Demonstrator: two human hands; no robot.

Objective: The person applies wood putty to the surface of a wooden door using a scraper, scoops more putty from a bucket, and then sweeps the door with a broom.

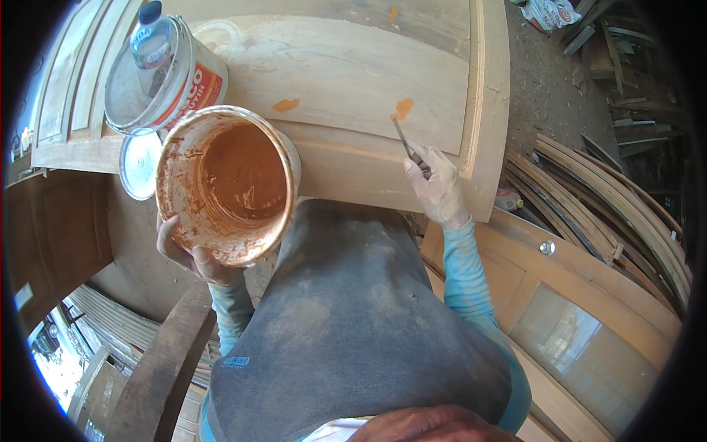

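Observation:
My left hand (193, 254) grips the lower rim of a white bucket (173, 166), which is tilted with its mouth toward me. Orange-brown paste (245, 173) coats its inside and lies at the bottom. In my right hand (439, 190) is a putty knife (403, 138), its handle wrapped by dusty fingers. The blade's tip meets or nearly meets an orange filler patch (402, 109) on the pale wooden door panel (346, 74). Another orange patch (286, 105) lies farther left on that panel, and a small smear (393, 13) shows near the far edge.
A lidded white and red pail (210, 74) stands on the door at the left, with a plastic bottle (151, 44) on top. A round lid (140, 163) sits beside the bucket. Curved wood strips (589, 199) and a glazed door (560, 324) lie at right. A thick beam (166, 368) rises at lower left.

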